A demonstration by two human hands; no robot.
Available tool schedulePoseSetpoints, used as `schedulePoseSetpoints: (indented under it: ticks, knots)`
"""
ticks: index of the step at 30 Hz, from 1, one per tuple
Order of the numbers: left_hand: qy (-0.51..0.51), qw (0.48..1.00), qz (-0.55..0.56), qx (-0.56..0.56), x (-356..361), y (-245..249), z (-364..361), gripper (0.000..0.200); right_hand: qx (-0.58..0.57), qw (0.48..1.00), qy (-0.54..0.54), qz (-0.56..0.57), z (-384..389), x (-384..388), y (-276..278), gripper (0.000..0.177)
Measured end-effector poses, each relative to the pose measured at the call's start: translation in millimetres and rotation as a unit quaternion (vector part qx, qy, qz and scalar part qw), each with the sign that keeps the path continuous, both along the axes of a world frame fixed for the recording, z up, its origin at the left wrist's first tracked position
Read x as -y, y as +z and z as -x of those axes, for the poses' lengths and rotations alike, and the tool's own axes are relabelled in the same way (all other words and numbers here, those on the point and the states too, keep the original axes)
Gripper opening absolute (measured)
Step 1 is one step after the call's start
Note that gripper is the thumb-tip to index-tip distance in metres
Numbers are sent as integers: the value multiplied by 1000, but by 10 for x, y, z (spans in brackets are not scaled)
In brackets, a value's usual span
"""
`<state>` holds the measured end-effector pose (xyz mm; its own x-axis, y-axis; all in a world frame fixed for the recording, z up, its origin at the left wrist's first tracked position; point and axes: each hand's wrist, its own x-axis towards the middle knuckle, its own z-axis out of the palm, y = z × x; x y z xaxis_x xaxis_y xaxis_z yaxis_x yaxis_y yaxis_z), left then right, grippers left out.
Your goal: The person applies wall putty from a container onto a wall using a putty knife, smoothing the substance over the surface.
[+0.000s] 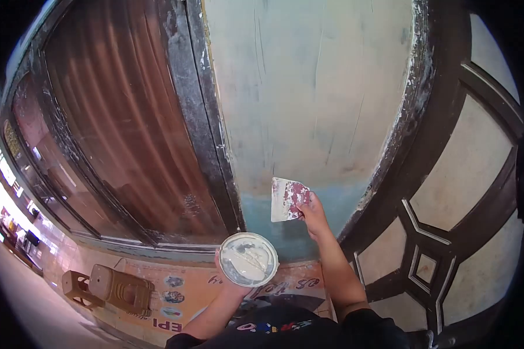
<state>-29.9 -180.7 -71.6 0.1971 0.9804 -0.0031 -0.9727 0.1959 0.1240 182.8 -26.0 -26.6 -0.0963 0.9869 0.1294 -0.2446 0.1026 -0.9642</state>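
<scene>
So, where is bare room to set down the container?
The orange banner looks free between the brown stools and the left forearm. It is crowded at its left end, by the stools; behind the container, I cannot tell.

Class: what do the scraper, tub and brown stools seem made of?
Scraper: probably plastic, dull, evenly maroon between pale smears. Tub: perhaps plastic, its rim smooth and pale. Brown stools: likely plastic, fairly matte, with rounded, moulded-looking edges.

Scraper (284, 200) in right hand (314, 215), tub (248, 235) in left hand (233, 288)
</scene>
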Motion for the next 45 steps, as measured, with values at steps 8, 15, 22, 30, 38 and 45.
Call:
schedulePoseSetpoints:
  ticks: [8,15,22,30,38,45]
  knots:
    - [39,999,17,-22,-103,-96,-264,83,-4,999,47,9,-98,-298,-106,33]
    - [93,995,36,-2,-142,-193,-194,85,-19,993,114,25,166,-418,-26,33]
    - [74,997,7,-5,-512,-249,292,84,-61,991,118,-5,457,-556,259,39]
    - [74,997,-19,-12,-896,-7,741,82,165,858,-189,-449,680,-692,2556,23]
    - [95,995,-26,-15,-1043,-85,988,82,330,437,-467,-695,1319,-789,5536,25]
    - [111,993,-21,-38,-1004,-168,994,82,457,383,-521,-611,1660,-1335,5911,21]
